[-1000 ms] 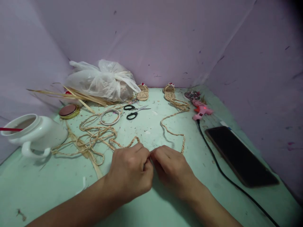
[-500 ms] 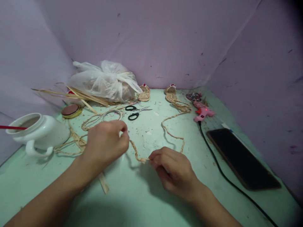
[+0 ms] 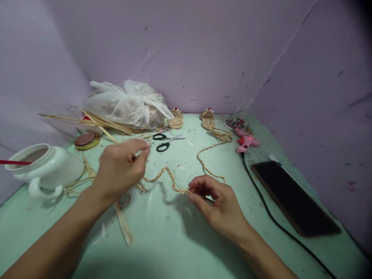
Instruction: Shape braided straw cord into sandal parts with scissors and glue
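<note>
- Purple wall (image 3: 186, 50) across the top, pale green table (image 3: 162, 240) below. Far left?
- White pot (image 3: 64, 164), red stick (image 3: 16, 162) in its mouth. Then round tin (image 3: 85, 139), dry strips (image 3: 116, 127), knotted plastic bag (image 3: 128, 104), all upper left.
- Left hand (image 3: 122, 162)?
- Left of centre, above the table. Fingertips close together but blurred; cannot tell whether pinching anything.
- Next along?
- Black scissors (image 3: 168, 144), upper centre, blades apart. Braided cord (image 3: 172, 180) in a slack zigzag mid-frame, between both hands. Small woven sandals (image 3: 176, 123) against the wall, upper centre.
- Right hand (image 3: 217, 205)?
- Just right of centre, thumb and forefinger pinched on the cord's near end.
- And rightward?
- Coiled braid (image 3: 222, 135) by the right-hand sandal, pink glue gun (image 3: 247, 142) with red light lit, dark phone (image 3: 296, 198) at right.
- Step in hand?
- Probably handling the cord's end by fingers alone; scissors and glue gun both untouched.
- Next move calls for?
- Presumably a steady right-hand pinch, slack kept in the braid, left fingers free of snags.
</note>
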`<action>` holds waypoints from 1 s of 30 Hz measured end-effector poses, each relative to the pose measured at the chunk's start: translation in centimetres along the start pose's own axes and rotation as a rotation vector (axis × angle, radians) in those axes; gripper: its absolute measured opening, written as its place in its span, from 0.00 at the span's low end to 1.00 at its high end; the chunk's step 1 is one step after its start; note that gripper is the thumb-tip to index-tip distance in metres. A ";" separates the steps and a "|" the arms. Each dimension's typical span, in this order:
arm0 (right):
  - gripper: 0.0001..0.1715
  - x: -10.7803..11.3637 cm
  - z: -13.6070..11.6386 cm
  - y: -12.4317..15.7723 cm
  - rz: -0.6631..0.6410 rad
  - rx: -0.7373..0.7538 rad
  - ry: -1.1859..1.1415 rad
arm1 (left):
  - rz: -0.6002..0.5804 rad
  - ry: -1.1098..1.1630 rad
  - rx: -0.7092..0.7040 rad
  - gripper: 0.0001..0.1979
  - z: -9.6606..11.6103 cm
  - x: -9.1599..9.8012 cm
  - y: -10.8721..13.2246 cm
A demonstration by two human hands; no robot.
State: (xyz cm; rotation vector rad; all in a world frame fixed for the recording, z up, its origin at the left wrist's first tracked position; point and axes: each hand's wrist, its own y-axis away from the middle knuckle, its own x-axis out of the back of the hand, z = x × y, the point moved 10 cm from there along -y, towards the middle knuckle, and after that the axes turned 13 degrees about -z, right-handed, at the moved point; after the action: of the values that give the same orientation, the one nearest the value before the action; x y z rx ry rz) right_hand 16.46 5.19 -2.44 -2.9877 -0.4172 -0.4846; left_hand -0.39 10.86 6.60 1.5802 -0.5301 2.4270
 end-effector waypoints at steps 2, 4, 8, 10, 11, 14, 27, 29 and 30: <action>0.04 0.1 -0.2 0.1 -0.006 0.017 0.049 | -0.217 0.292 -0.124 0.11 1.8 -2.9 0.1; 0.04 0.2 -0.5 0.1 -0.006 0.046 0.082 | -0.421 0.422 -0.219 0.12 3.9 -5.4 0.7; 0.05 0.4 -1.1 0.2 0.010 0.113 0.128 | -0.586 0.330 -0.275 0.13 5.5 -7.9 1.6; 0.06 0.5 -1.4 0.2 0.012 0.143 0.146 | -0.613 0.261 -0.258 0.13 5.3 -8.5 1.7; 0.06 0.4 -1.5 0.2 0.007 0.153 0.156 | -0.613 0.237 -0.253 0.13 5.2 -8.5 1.7; 0.08 0.0 -1.7 0.2 -0.030 0.142 0.188 | -0.582 0.185 -0.268 0.12 5.1 -8.3 1.9; 0.21 -2.3 3.0 0.1 -0.197 -0.337 -0.535 | -0.379 -0.028 -0.501 0.09 7.5 -7.2 3.0; 0.21 -2.7 3.7 0.5 -0.206 -0.417 -0.620 | -0.333 -0.074 -0.555 0.09 8.0 -7.1 3.4; 0.21 -3.0 3.9 0.7 -0.217 -0.452 -0.661 | -0.305 -0.098 -0.584 0.09 8.1 -6.9 3.6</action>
State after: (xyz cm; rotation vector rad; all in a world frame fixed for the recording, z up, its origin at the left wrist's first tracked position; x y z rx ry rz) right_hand 15.08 4.23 -7.17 -3.4982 -0.7706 0.5001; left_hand 8.05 4.56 2.58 1.3992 -0.8487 1.7621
